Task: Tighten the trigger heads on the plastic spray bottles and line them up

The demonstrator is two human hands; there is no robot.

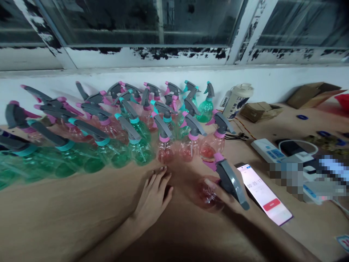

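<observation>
A pink spray bottle (208,194) with a grey and pink trigger head is in my right hand (227,194), whose fingers wrap round its clear round body. The bottle leans, its grey lever pointing down to the right. My left hand (155,189) rests on the table with fingers stretched out, holding nothing. Its fingertips lie just in front of a standing pink spray bottle (165,151). Beside that one stand another pink bottle (188,149) and a green spray bottle (141,151). Several more green and pink bottles fill rows behind and to the left.
A phone (265,193) showing a timer lies right of my right hand. Beyond it are a white power strip (268,151) and cables. A paper cup (237,100) and a brown cardboard box (260,111) stand at the back, near the white wall (286,78) under the windows.
</observation>
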